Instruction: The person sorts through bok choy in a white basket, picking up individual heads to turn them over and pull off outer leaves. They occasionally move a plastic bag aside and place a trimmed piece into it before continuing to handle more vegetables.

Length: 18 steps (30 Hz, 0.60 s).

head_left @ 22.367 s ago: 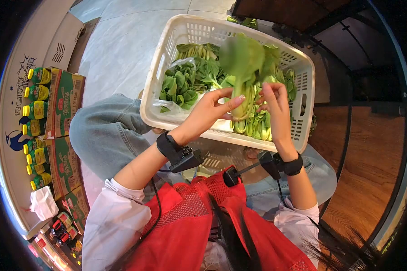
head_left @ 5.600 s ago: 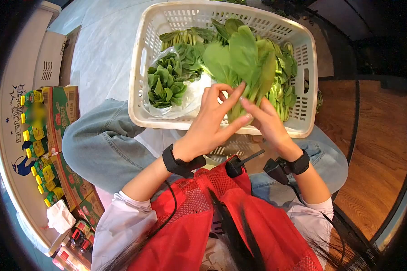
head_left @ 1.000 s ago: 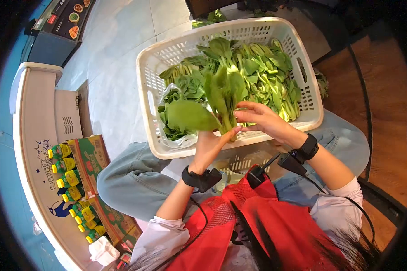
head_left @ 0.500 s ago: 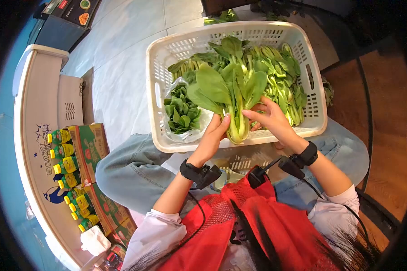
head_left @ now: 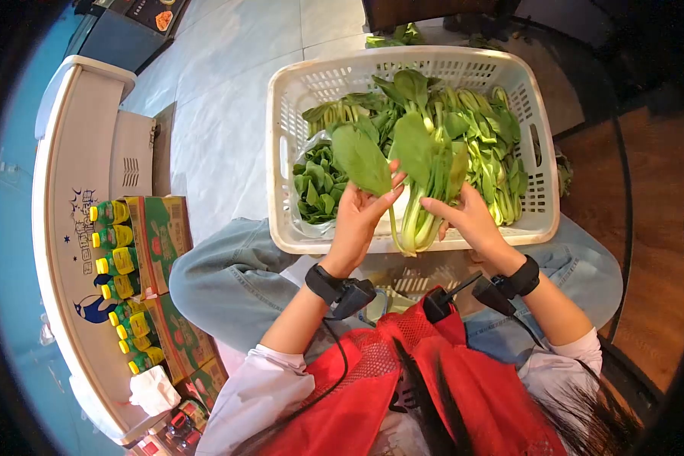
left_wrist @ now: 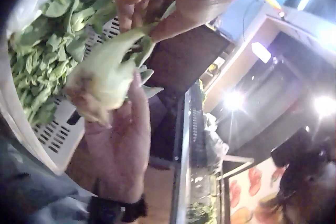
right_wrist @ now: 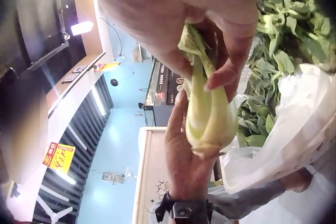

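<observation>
Both hands hold a head of bok choy point(head_left: 424, 194) over the near side of the white crate point(head_left: 300, 243), its leaves pointing away from the person and its pale base toward them. My left hand point(head_left: 359, 220) pinches an outer leaf point(head_left: 359, 161), which leans out to the left from the other stalks. On the other side, my right hand point(head_left: 475, 226) grips the stalks low down, with the thumb across them. Seen from the left wrist, the cut base point(left_wrist: 89, 95) faces the camera. The right wrist view shows the pale stalks point(right_wrist: 210, 113) between the two hands.
Several bok choy point(head_left: 494, 167) fill the crate's right side. At its left lie darker greens point(head_left: 318, 182) in a clear plastic bag. Boxes point(head_left: 159, 239) with yellow-capped bottles point(head_left: 116, 262) stand along a white cabinet at left. More greens point(head_left: 399, 36) lie beyond the crate.
Over the last second the bok choy came upright, then spread flat in view. Since half a second ago, one outer leaf has swung left with the left hand, away from the rest.
</observation>
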### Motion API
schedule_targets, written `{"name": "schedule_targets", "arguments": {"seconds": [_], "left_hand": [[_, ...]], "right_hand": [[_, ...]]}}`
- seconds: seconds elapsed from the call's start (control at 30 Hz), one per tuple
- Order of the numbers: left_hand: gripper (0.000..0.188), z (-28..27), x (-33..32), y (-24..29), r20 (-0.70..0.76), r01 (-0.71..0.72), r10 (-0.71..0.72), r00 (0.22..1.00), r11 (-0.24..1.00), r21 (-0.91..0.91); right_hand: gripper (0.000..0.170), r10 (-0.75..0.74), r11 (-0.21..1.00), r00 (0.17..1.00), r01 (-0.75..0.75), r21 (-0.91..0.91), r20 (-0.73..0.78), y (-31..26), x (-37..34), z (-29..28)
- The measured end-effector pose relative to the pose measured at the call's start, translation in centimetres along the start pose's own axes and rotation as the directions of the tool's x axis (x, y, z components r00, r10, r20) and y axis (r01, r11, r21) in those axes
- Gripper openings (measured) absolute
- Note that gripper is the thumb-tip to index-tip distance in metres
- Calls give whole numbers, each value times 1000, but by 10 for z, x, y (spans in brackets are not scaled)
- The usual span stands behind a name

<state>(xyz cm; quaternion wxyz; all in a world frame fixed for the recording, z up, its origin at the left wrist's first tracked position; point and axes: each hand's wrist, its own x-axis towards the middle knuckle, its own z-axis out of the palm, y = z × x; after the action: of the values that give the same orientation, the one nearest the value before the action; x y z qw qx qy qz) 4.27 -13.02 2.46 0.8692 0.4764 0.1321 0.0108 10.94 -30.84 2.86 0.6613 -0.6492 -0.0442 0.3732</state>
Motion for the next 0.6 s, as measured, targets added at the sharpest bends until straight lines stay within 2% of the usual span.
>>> {"name": "schedule_targets", "arguments": {"seconds": [0.03, 0.13, 0.23, 0.37, 0.47, 0.6], "left_hand": [[56, 5, -1, 12, 5, 45, -45, 999, 996, -76], [56, 2, -1, 14, 49, 64, -56, 997, 981, -185], [55, 4, -2, 14, 43, 75, -67, 997, 976, -206], [54, -3, 0, 5, 10, 46, -45, 999, 992, -114], [53, -2, -1, 7, 12, 64, -63, 998, 991, -114], [53, -2, -3, 10, 12, 49, -47, 999, 985, -164]], "right_hand": [[39, 4, 1000, 1000, -4, 24, -14, 0, 0, 0], [37, 7, 999, 1000, -5, 54, -30, 3, -1, 1], [38, -38, 999, 999, 38, 11, -36, 1, -3, 3], [46, -115, 990, 993, 111, -91, -39, 6, -2, 5], [46, -54, 993, 999, 52, -109, -10, 3, -4, 5], [46, -79, 990, 997, 76, -119, -24, 0, -4, 7]]}}
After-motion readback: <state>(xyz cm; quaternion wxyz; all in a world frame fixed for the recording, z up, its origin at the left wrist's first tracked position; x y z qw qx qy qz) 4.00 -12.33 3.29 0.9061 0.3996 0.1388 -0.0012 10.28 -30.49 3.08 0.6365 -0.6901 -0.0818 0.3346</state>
